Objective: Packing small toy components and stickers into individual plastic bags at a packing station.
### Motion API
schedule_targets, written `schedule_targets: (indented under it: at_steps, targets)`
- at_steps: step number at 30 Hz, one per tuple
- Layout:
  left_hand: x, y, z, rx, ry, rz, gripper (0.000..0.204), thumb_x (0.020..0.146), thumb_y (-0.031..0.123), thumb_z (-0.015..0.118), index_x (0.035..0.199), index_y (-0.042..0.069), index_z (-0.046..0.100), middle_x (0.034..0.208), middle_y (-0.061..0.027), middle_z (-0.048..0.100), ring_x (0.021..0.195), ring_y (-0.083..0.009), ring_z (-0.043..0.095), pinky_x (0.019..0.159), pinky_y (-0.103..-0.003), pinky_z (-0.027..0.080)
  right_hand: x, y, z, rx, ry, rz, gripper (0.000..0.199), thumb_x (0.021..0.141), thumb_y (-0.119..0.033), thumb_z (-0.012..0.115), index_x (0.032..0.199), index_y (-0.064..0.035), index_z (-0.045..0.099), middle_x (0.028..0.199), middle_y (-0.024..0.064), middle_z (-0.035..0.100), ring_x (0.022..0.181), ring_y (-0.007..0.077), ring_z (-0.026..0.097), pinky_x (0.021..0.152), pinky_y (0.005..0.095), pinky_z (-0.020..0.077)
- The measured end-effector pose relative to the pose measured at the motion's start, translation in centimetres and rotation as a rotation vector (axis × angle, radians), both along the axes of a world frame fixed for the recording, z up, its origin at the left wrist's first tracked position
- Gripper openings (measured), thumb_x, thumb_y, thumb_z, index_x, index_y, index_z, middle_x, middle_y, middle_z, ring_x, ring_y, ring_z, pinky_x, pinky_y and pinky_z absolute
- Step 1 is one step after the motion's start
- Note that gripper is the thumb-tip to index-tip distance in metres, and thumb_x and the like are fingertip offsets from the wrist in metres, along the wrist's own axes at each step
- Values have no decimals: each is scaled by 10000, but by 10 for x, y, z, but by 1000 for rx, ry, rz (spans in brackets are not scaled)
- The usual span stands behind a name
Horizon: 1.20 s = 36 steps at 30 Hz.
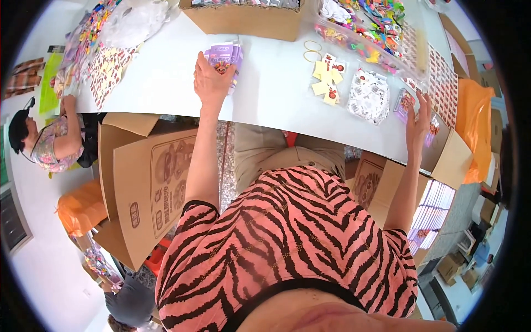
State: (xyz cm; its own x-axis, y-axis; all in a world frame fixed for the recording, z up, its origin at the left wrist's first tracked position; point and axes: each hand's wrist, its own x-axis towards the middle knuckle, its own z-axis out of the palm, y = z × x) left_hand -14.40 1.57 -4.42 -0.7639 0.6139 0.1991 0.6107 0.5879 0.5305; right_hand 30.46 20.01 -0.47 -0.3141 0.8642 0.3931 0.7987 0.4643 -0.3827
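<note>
My left hand [213, 80] is closed around the near side of a small group of purple printed boxes [224, 51] standing on the white table [271, 77]. Its palm hides part of them. On the right, my right hand [418, 119] is raised with its fingers apart, at the table's edge. A small purple printed box [404, 103] lies just left of its thumb. Another purple box [432, 129] shows past its fingers, by an open carton. Nothing is visibly gripped in this hand.
Near the right hand are a bag of printed pieces [369, 97], yellow slips [329, 80] and rubber bands [312, 51]. A clear bin of colourful toys [365, 41] and a cardboard box [243, 21] stand behind. Cartons [149, 188] flank my legs. Another person [55, 133] is at the left.
</note>
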Motion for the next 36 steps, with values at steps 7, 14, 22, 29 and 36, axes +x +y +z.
schedule_targets:
  at_steps: [7, 14, 22, 29, 36]
  targets:
    - [8, -9, 30, 266, -1, -22, 842, 661, 195, 803, 1318, -57, 339, 1251, -215, 476, 1057, -357, 521, 896, -408, 439, -45, -28, 34, 83, 152, 126, 340, 895, -59, 553, 1233, -90, 564, 1372, 139, 437, 1289, 271, 397, 1016, 366, 363]
    - [63, -13, 75, 760, -1111, -455, 751, 743, 9, 694, 1391, 51, 317, 1255, -148, 516, 917, -153, 581, 715, -285, 509, -114, -55, 50, -324, 420, 516, 380, 861, -24, 577, 1238, -44, 531, 1314, 99, 498, 1216, 214, 468, 1015, 337, 369]
    - [120, -12, 69, 777, -1829, -677, 740, 758, 296, 714, 1340, 38, 338, 1177, -197, 559, 973, -362, 622, 791, -403, 548, -167, -59, 78, -885, 791, 892, 424, 901, -87, 544, 1314, -64, 453, 1233, 63, 535, 1070, 128, 526, 860, 258, 434]
    - [138, -12, 85, 579, -2066, -629, 758, 785, 346, 692, 1346, 14, 305, 1248, -200, 502, 1068, -361, 582, 909, -410, 496, -167, -53, 80, -968, 514, 877, 210, 886, -151, 600, 1059, -34, 616, 901, -5, 621, 751, 29, 524, 663, 201, 431]
    - [148, -2, 79, 371, -262, -660, 945, 619, 245, 834, 1353, -25, 304, 1227, -211, 483, 1088, -325, 506, 908, -407, 419, -169, -55, 84, -564, 361, 600, 117, 873, -125, 614, 910, -16, 634, 731, -36, 606, 633, -4, 474, 533, 197, 401]
